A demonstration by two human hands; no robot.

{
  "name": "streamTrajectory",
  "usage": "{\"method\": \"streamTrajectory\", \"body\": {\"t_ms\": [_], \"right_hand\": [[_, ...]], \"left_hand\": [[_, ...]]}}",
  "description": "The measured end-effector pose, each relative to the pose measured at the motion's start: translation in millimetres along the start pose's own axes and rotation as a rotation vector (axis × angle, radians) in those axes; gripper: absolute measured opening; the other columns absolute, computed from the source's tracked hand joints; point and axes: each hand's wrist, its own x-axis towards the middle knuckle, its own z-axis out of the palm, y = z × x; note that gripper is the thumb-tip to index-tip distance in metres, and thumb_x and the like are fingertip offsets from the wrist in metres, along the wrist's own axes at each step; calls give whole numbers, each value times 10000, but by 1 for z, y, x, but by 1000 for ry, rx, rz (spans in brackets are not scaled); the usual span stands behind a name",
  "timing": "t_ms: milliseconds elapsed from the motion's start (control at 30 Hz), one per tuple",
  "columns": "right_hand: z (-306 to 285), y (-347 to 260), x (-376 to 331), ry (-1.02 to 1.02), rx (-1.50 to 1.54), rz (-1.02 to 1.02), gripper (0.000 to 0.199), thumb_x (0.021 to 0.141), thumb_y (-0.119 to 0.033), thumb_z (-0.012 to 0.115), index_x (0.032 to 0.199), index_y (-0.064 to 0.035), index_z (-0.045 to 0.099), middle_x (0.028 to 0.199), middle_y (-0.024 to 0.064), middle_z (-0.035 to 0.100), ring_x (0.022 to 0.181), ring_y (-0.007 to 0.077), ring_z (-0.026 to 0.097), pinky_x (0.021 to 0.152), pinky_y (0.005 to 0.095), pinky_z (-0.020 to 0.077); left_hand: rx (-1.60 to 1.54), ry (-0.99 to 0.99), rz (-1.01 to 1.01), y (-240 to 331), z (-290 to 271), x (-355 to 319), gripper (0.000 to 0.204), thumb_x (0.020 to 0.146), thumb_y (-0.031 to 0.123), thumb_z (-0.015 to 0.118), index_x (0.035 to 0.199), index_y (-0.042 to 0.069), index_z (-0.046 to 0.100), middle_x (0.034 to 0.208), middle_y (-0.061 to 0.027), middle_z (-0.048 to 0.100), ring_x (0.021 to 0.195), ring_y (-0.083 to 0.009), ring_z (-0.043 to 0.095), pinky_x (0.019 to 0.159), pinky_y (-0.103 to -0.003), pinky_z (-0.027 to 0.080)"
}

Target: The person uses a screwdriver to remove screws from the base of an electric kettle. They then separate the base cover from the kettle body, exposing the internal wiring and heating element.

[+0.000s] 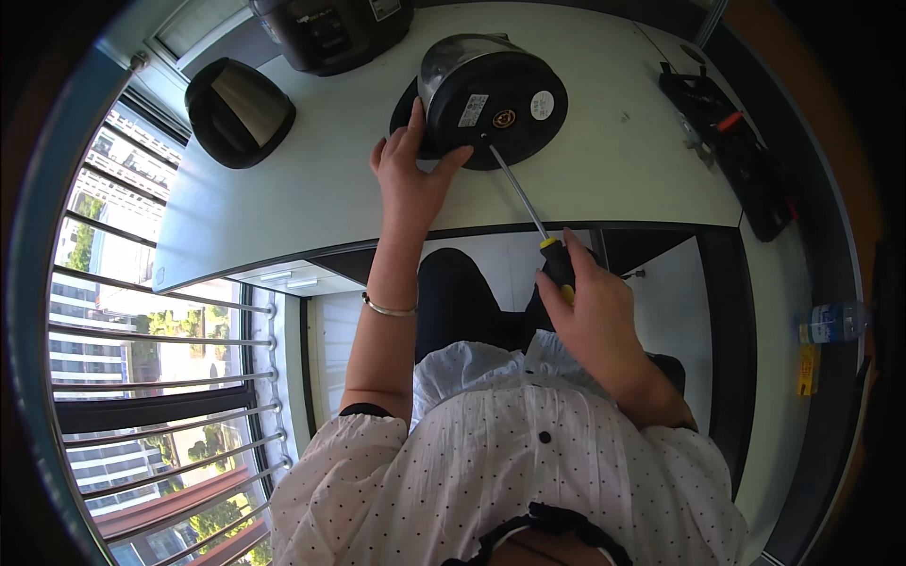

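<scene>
From my seat, nearest in: the right hand (593, 307) at about 5 o'clock is wrapped tight round the black and yellow handle of a screwdriver (528, 212). Its long shaft runs up toward 11 o'clock, tip meeting the black underside of a kettle (491, 94) tipped on its side on the white table (330, 189). The left hand (411, 170) is spread against the kettle's base edge, fingers pressing on it, not closed round anything. Further out, a second kettle (238, 111) at 10 o'clock, a dark cooker (330, 33) at 11, and a tool case (736, 151) at 2.
</scene>
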Motion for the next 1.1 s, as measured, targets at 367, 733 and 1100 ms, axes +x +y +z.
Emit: {"method": "streamTrajectory", "body": {"t_ms": [367, 733, 1100], "right_hand": [[-18, 1, 18, -444, 1536, 746, 298, 863, -155, 560, 1055, 66, 504, 839, 146, 604, 513, 182, 595, 435, 272, 477], [-1, 11, 10, -224, 525, 303, 288, 846, -194, 620, 1012, 34, 559, 650, 67, 572, 571, 124, 571, 513, 258, 435], [-14, 7, 28, -462, 1434, 624, 194, 859, -107, 566, 965, 37, 490, 792, 153, 616, 576, 172, 592, 421, 271, 468]], "left_hand": [[-11, 5, -10, 3, 0, -3, 759, 666, 303, 796, 1315, 53, 494, 853, -35, 578, 856, -189, 560, 1034, -427, 239], [-14, -11, -26, 4, -2, -2, 759, 661, 302, 798, 1311, 51, 497, 863, -28, 583, 879, -182, 562, 1035, -432, 237], [-26, 2, -13, 1, -1, -3, 766, 655, 313, 800, 1311, 57, 498, 879, -28, 592, 884, -183, 565, 1032, -435, 239]]}}
